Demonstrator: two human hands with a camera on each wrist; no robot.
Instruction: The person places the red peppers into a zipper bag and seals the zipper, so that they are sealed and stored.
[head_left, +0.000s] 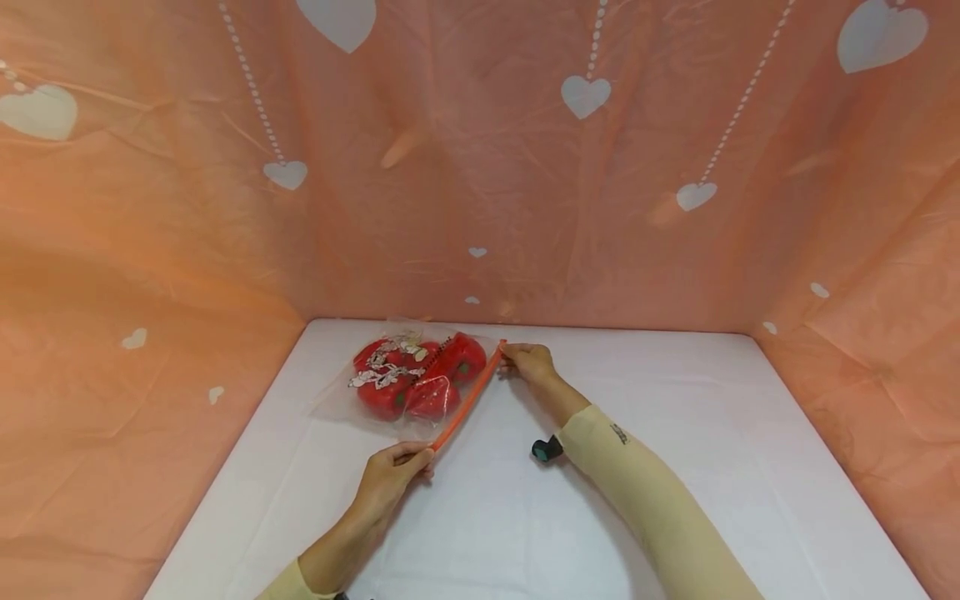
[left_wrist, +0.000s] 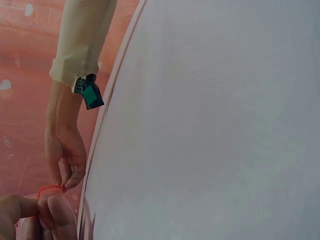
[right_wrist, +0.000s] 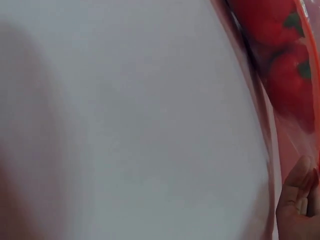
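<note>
A clear plastic bag (head_left: 337, 396) with printed figures and an orange strip (head_left: 467, 407) along its edge lies at the back left of the table. Several red bell peppers (head_left: 384, 400) with green stems are inside it; two also show in the right wrist view, pepper (right_wrist: 290, 75) nearest the strip's middle. My left hand (head_left: 386, 479) pinches the strip's near end between thumb and fingers. At its far end, my right hand (head_left: 530, 364) pinches the same strip, which stretches straight between both hands. In the left wrist view the right hand (left_wrist: 67, 152) is beyond the left hand (left_wrist: 47, 217).
A white-covered table (head_left: 675, 467) extends in front of and right of the bag. Around it hang orange curtains (head_left: 480, 167) with white hearts, close against the back edge. A small black device (head_left: 547, 450) is worn at the right wrist.
</note>
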